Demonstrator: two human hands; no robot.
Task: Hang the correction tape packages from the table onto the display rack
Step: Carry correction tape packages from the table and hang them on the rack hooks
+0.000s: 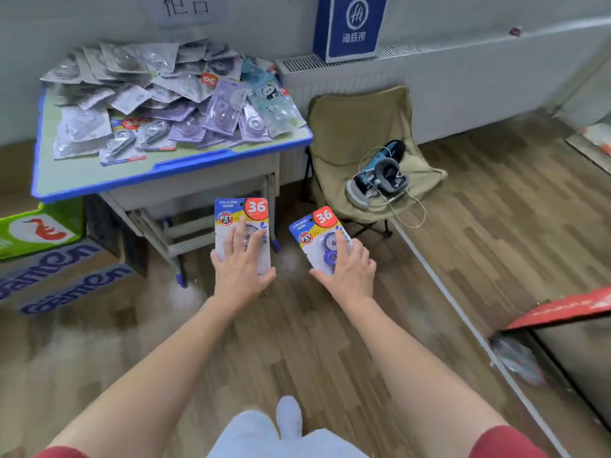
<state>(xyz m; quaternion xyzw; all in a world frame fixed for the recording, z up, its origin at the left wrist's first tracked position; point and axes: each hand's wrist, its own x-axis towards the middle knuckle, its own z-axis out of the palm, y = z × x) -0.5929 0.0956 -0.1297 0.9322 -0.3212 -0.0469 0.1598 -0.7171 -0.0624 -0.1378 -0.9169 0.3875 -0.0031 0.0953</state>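
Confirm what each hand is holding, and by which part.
One correction tape package each. The left hand grips the left package by its lower half, fingers spread over its front; the right hand grips the right package by its lower end.

Olive folding chair [357,127] on wood floor [496,226], grey headset [380,180] with cable lying on its seat; blue sign [350,28] resting on white radiator [330,77]; green carton [39,229] on floor.

Red short sleeves [506,441], bare forearms [158,368], pale grey trousers [248,434], white sock [289,414].
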